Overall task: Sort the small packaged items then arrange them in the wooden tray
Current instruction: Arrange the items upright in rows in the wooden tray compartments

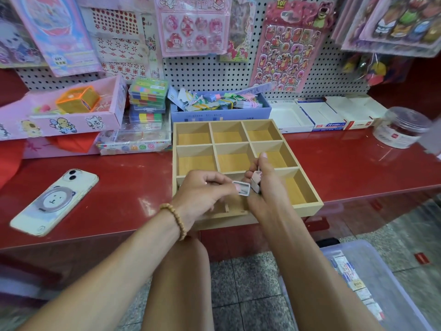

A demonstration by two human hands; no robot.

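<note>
A wooden tray [307, 206] with nine square compartments lies on the red counter [119, 182], its front edge overhanging. The six compartments that show their floors hold nothing. Both my hands hover over the tray's front row. My left hand [202, 189] pinches a small flat packaged item [243, 188] with a grey border between thumb and fingers. My right hand [265, 185] grips another small pinkish packaged item [256, 176], thumb pointing up. The two items nearly touch. My hands hide the front-left and front-middle compartments.
A phone [55, 201] lies face down at the left. Behind the tray stands a blue box [219, 113] of small packets, with pink boxes [71, 115] left, white cartons [322, 115] and a clear jar [401, 127] right. A clear plastic bin [372, 278] sits on the floor.
</note>
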